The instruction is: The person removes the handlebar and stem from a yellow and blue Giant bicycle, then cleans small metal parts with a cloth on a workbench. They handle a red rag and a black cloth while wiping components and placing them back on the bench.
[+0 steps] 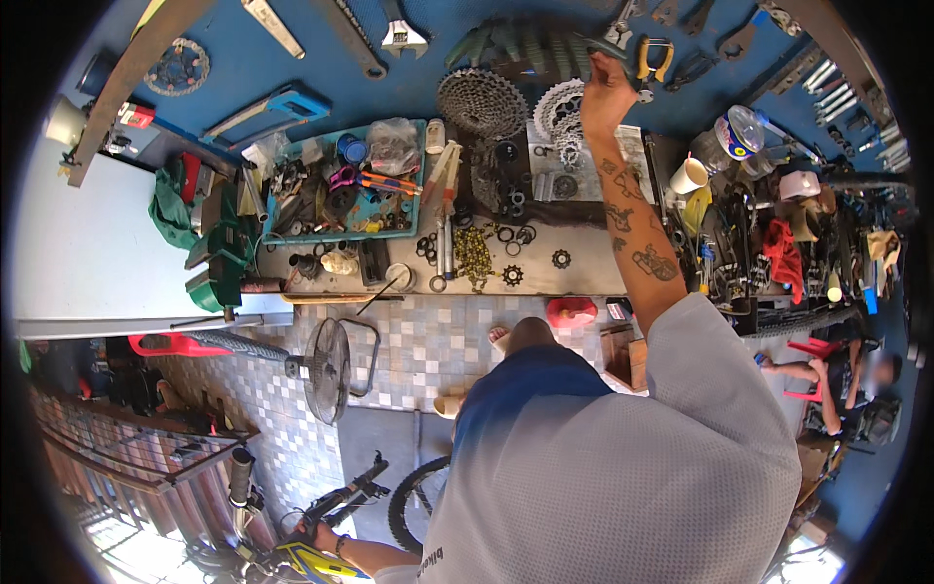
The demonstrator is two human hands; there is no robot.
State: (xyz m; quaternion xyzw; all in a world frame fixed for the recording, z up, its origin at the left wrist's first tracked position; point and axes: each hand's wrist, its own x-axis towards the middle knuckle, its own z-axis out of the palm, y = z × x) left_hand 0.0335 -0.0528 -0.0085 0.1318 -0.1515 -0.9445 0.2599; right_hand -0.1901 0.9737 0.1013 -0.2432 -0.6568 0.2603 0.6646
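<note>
My right hand [603,92] is raised to the blue tool wall [243,58], with its fingers closed around a dark-handled tool [595,44] that hangs there. Just right of it hang yellow-handled pliers [654,58]. Below the hand, sprocket cassettes [481,101] lean against the wall above the workbench [584,273]. My tattooed forearm crosses the bench's right half. My left hand [319,535] is low at the bottom edge and grips the handlebar of a yellow and blue bicycle [311,563].
A teal tray [342,234] of small parts, a chain [474,255] and loose sprockets lie on the bench. A green vise [216,277] sits at its left end. A floor fan [326,370] stands on the tiles. A seated person [837,389] is at the right.
</note>
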